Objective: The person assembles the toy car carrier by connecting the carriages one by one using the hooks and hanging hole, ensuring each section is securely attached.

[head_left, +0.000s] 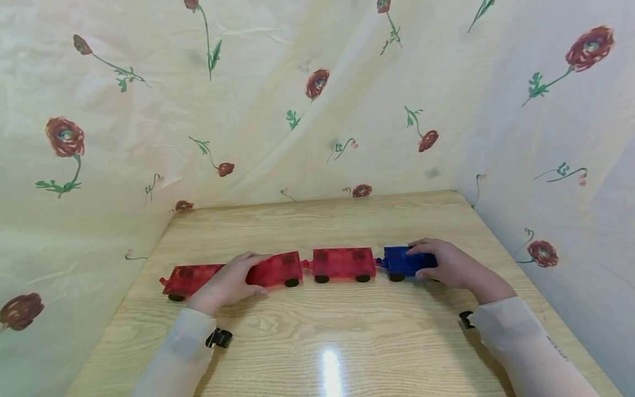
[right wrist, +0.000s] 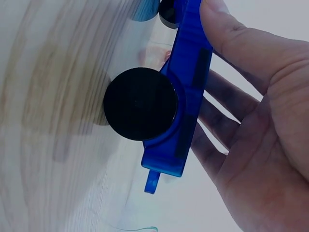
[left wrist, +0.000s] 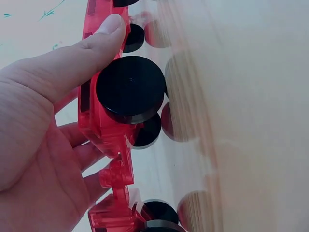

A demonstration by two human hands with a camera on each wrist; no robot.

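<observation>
A row of translucent toy train cars stands coupled on the wooden table. My left hand [head_left: 232, 280] grips a red car [head_left: 283, 269], thumb along its near side and fingers across the far side. The left wrist view shows that car's black wheel [left wrist: 130, 88] and the red coupling [left wrist: 116, 175] to the car behind. At the row's right end, my right hand [head_left: 450, 264] holds a blue car [head_left: 396, 261] between thumb and fingers. A small hook [right wrist: 151, 181] sticks out from the blue car's end. My palm hides part of the left red cars.
Between the hands, another red car [head_left: 344, 263] links to the blue one. The leftmost red car [head_left: 190, 278] has a free hook at its outer end. A flower-printed cloth [head_left: 278, 132] walls the wooden table [head_left: 297, 342] at the back and sides.
</observation>
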